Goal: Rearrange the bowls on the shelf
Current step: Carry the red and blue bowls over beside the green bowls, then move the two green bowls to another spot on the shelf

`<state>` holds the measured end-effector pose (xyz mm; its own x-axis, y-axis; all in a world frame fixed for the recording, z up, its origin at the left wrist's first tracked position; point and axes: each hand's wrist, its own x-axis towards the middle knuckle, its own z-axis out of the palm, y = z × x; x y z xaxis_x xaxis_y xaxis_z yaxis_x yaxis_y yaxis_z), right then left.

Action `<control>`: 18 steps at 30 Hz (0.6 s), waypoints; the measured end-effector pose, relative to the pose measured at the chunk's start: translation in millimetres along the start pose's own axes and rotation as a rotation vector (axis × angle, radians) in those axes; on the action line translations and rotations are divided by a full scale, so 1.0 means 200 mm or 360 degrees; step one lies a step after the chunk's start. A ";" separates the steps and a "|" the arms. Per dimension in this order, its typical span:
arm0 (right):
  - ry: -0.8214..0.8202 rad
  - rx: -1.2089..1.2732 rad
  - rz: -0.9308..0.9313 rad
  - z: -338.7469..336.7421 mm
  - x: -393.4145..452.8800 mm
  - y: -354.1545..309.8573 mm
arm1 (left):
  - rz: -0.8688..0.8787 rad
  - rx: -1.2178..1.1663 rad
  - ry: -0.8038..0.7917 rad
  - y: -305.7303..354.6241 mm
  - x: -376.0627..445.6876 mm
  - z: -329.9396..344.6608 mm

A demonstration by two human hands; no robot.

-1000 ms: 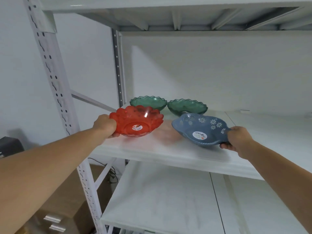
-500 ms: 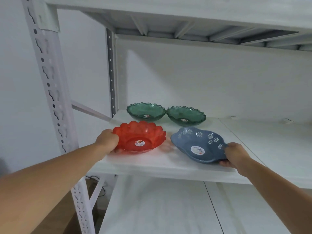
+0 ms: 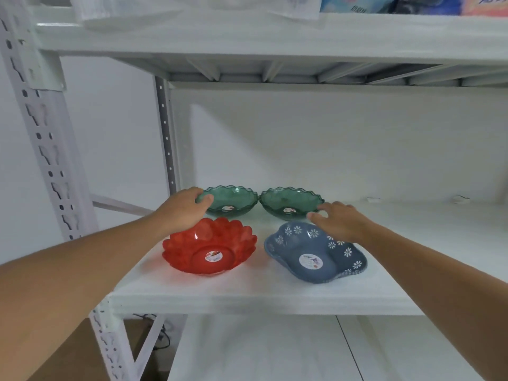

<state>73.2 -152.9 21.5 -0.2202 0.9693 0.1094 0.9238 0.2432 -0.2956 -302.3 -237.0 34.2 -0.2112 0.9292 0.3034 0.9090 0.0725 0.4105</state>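
Note:
Two green scalloped bowls stand side by side at the back of the white shelf [image 3: 247, 301]: the left green bowl [image 3: 233, 200] and the right green bowl [image 3: 291, 202]. In front of them rest a red petal-rimmed bowl [image 3: 210, 250] and a blue flowered bowl [image 3: 313, 258], both free of my hands. My left hand [image 3: 184, 209] grips the left rim of the left green bowl, thumb over the edge. My right hand [image 3: 339, 222] hovers with fingers spread by the right rim of the right green bowl; contact is unclear.
A perforated white upright [image 3: 52, 171] stands at the left, with a rear post [image 3: 165, 133] behind. The upper shelf [image 3: 275, 37] hangs overhead with packages on it. A lower shelf [image 3: 261, 350] lies beneath. The shelf runs on to the right.
Both hands let go of the red and blue bowls, now resting on the shelf, and moved back to the green bowls. My view has tilted up.

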 end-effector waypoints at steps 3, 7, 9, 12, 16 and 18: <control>0.0045 0.0019 -0.0040 -0.04 0.07 0.00 | -0.0018 0.0002 0.0012 0.04 0.04 0.02; 0.0034 0.0138 -0.0059 -0.02 0.20 0.10 | -0.0057 0.0016 0.0062 0.02 0.09 0.06; 0.0017 0.0178 -0.0055 0.00 0.26 0.14 | -0.0124 0.0068 0.0055 -0.02 0.12 0.07; 0.0010 0.0214 -0.0058 0.04 0.35 0.19 | -0.0260 0.0076 0.0025 -0.07 0.18 0.06; 0.0008 0.0299 0.0006 0.08 0.49 0.20 | -0.0348 0.0009 -0.0011 -0.12 0.30 0.05; 0.0007 0.0292 0.0033 0.10 0.56 0.20 | -0.0384 -0.0030 -0.0007 -0.16 0.39 0.06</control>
<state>78.8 -33.4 3.9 -0.1998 0.9741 0.1057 0.8555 0.2260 -0.4659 -343.1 -161.8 34.4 -0.4200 0.8872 0.1908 0.8253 0.2861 0.4868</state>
